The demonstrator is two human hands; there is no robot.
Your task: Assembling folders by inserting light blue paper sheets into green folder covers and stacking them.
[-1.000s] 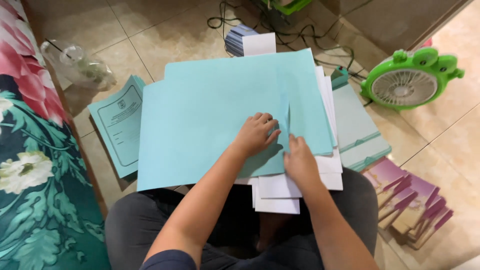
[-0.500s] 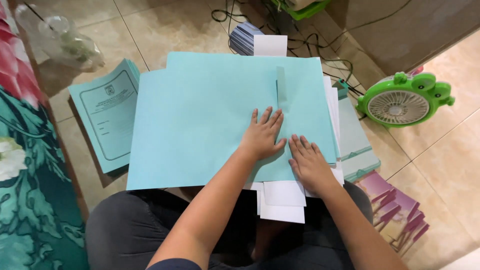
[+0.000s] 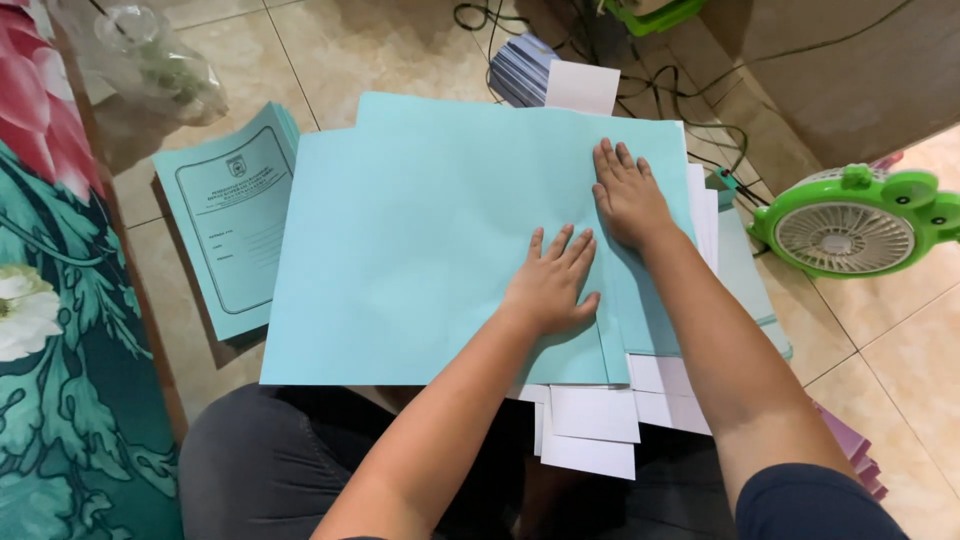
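I look down on a glossy beige tiled floor (image 3: 370,45) with dark grout lines, a floral teal and pink cloth (image 3: 60,330) along its left edge, black cables (image 3: 640,85) tangled near its far edge, and a green fan (image 3: 855,220) at the right.

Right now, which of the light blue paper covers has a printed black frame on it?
The light blue cover stack lying on the floor left of the large plain light blue sheet. Only it shows a black frame; the sheet under both hands is blank.

Both palms flat on a light-blue paper sheet (image 3: 420,240) — left hand (image 3: 553,283), right hand (image 3: 628,197).
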